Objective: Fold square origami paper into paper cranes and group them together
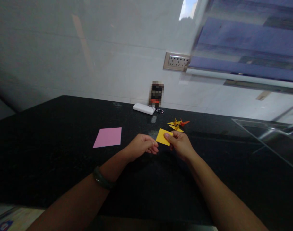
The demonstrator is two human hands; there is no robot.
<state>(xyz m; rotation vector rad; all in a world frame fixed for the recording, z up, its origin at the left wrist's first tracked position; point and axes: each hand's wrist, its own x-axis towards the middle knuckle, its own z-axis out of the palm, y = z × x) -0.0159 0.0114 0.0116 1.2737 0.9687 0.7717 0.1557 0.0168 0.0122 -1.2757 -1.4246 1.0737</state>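
- Yellow paper [162, 136], a small flat piece, is held up just above the black countertop [52, 134], between the two hands and near the middle of the view
- Right hand [181, 145] pinches the paper's right edge, thumb on top and the other fingers curled beneath
- Left hand [140, 146] is curled closed, with its fingertips at the paper's near left corner; whether it actually grips the paper is too small to tell
- Both hands sit close together, with only the paper's width between them
- A dark wristband [101, 180] circles the left forearm
- A pink sheet [108, 137] lies flat on the countertop to the left of the left hand, apart from it
- Folded paper figures, yellow [175, 125] and orange [184, 122], sit just behind the right hand
- Farther back, by the wall, lies a white box [143, 108], with a blurred dark object [156, 94] just beside it
- A wall socket [176, 61] is set in the tiles above
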